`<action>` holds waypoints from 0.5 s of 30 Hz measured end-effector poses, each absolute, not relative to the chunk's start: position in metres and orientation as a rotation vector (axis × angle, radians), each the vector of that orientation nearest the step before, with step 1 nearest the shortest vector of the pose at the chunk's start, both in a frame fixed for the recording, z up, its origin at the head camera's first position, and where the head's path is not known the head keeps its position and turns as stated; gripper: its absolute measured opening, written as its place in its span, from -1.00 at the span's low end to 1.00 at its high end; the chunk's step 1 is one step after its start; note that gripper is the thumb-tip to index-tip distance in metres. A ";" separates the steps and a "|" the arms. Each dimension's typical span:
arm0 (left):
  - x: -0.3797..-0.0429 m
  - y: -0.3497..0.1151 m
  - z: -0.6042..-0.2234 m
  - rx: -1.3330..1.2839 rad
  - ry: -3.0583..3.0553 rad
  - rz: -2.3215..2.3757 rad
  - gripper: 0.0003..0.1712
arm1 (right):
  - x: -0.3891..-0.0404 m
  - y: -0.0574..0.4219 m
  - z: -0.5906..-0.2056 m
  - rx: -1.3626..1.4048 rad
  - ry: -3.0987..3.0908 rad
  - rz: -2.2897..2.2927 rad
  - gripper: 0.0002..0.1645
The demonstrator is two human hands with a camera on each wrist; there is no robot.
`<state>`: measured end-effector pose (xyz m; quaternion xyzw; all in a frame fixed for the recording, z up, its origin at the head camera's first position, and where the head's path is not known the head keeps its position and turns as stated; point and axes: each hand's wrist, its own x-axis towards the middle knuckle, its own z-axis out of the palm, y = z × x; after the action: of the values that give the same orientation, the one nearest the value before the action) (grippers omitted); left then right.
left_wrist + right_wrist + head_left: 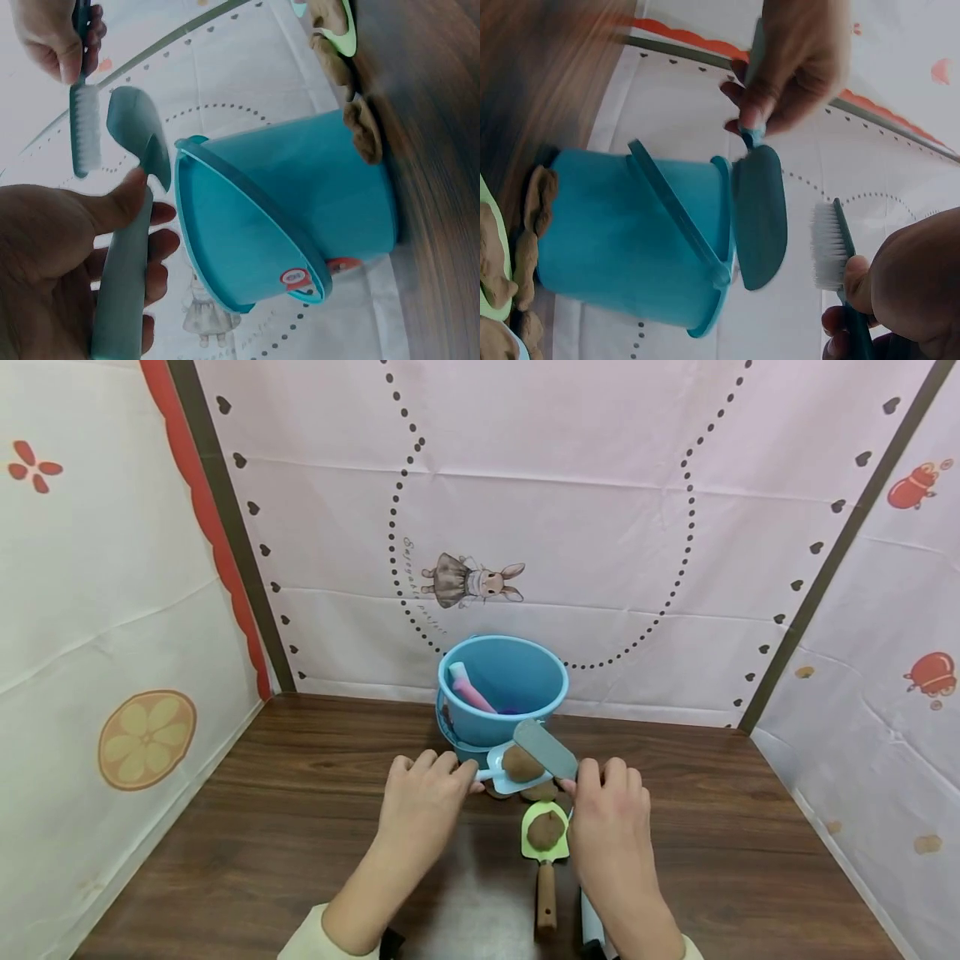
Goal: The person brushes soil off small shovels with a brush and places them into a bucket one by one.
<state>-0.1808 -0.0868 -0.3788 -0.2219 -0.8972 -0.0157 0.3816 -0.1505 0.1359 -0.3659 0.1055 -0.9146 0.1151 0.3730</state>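
Your left grip (427, 797) holds the blue scoop (506, 787) by its handle, a brown lump (522, 765) on its pan; your right grip (615, 827) holds the brush (545, 749), bristles down, just above the scoop towards 2 o'clock. The bucket (487, 727) stands at the scoop's 12 o'clock, the green scoop (528, 842) at 5 on the surface (300, 827). You seem to be brushing; next probably calls for lowering the bristles, scoop level.

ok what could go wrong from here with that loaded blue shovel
The brown lump sits on the light blue toy shovel, so it might slide off if the left hand tilts.

The brush in the right hand, bristles down and close by, could knock the lump onto the table.
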 end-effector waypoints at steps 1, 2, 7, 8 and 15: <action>-0.181 -0.086 -0.379 -0.554 -2.278 -0.053 -0.67 | -0.150 0.134 -0.367 0.276 -2.344 0.290 -0.61; -0.181 -0.085 -0.379 -0.536 -2.268 -0.060 -0.66 | -0.150 0.132 -0.368 0.286 -2.343 0.285 -0.61; -0.178 -0.079 -0.380 -0.448 -2.265 -0.102 -0.67 | -0.146 0.123 -0.372 0.336 -2.327 0.281 -0.40; -0.177 -0.078 -0.380 -0.430 -2.267 -0.104 -0.68 | -0.145 0.121 -0.373 0.341 -2.323 0.287 -0.34; -0.173 -0.069 -0.384 -0.374 -2.221 -0.122 -0.67 | -0.137 0.107 -0.378 0.353 -2.360 0.287 -0.55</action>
<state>-0.1729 -0.0691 -0.3841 -0.1496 -0.8897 -0.0490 0.4286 -0.1375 0.1072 -0.3780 0.1369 -0.9159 0.1115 0.3606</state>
